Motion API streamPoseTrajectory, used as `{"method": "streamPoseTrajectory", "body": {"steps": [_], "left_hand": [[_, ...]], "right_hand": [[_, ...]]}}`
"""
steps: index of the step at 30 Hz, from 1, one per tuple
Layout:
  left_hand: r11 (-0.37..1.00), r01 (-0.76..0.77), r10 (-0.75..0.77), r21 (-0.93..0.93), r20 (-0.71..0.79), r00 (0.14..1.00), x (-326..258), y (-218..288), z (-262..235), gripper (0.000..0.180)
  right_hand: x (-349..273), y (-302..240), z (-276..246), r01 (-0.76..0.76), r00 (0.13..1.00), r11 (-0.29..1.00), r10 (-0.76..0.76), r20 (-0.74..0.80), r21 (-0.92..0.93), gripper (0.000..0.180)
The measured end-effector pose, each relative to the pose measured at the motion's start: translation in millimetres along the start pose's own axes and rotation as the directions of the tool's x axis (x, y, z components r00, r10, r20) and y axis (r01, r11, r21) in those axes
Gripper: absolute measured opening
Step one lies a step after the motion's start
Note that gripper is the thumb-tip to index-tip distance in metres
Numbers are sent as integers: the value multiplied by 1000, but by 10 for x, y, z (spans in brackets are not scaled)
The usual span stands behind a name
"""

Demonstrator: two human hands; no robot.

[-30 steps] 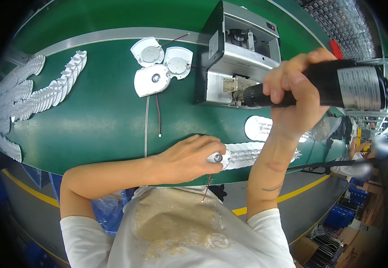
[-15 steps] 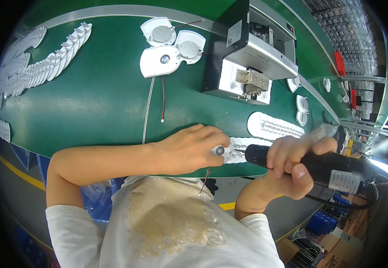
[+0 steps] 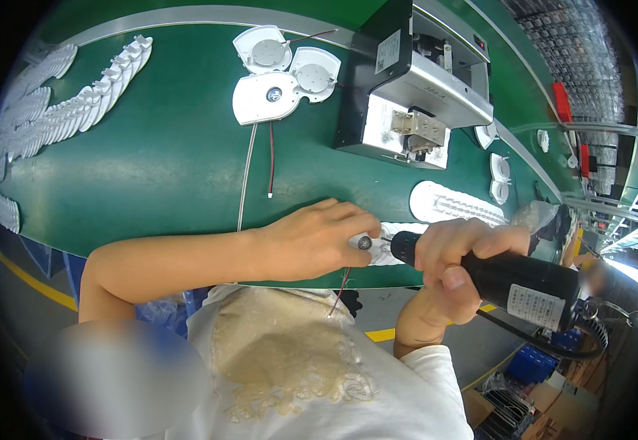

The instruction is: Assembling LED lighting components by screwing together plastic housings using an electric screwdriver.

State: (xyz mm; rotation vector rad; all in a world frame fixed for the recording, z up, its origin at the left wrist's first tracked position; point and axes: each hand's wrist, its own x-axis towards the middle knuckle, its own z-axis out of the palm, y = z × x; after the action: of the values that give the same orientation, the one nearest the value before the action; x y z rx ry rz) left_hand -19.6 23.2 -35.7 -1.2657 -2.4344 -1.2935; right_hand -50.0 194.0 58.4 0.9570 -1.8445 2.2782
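At the table's near edge, my left hand (image 3: 319, 238) is closed over a small white plastic part (image 3: 358, 240) with a round silver piece in it. A thin red wire (image 3: 344, 282) hangs below its fingers. My right hand (image 3: 462, 257) is wrapped round a black electric screwdriver (image 3: 535, 290) that lies nearly level, its tip pointing left at the white part. Whether the tip touches the part, I cannot tell. A white ribbed plastic strip (image 3: 391, 253) shows between the hands, partly behind the screwdriver.
Another white ribbed strip (image 3: 436, 202) lies just beyond. Behind it stands a black and silver bench machine (image 3: 429, 95). Three joined white housings (image 3: 264, 99) with trailing wires lie at the far middle of the green table (image 3: 165, 161). Stacked white parts (image 3: 91, 106) line the left side.
The screwdriver and my right hand have moved left, closer to the white part, and the screwdriver's rear end has come left too. My left hand keeps its hold almost in place.
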Motion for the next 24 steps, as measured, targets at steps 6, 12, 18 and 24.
{"method": "streamPoseTrajectory", "body": {"steps": [6, 12, 18, 24], "left_hand": [[1000, -10, 10, -1, -41, 999, -11, -4, 19, 18], [997, -19, 22, 80, -34, 999, -58, -7, 54, 19], [999, -41, 42, 17, -45, 998, -46, -23, 59, 16], [999, -42, 43, 34, -19, 999, -42, -9, 67, 19]], "right_hand": [[81, -23, -34, -93, 996, 990, 93, 5, 108, 35], [735, 16, -190, 183, 975, 974, -161, -155, 136, 39], [987, 125, -99, 140, 974, 989, -131, -183, 37, 37], [1029, 146, -70, 18, 988, 1000, -16, -155, 14, 34]]}}
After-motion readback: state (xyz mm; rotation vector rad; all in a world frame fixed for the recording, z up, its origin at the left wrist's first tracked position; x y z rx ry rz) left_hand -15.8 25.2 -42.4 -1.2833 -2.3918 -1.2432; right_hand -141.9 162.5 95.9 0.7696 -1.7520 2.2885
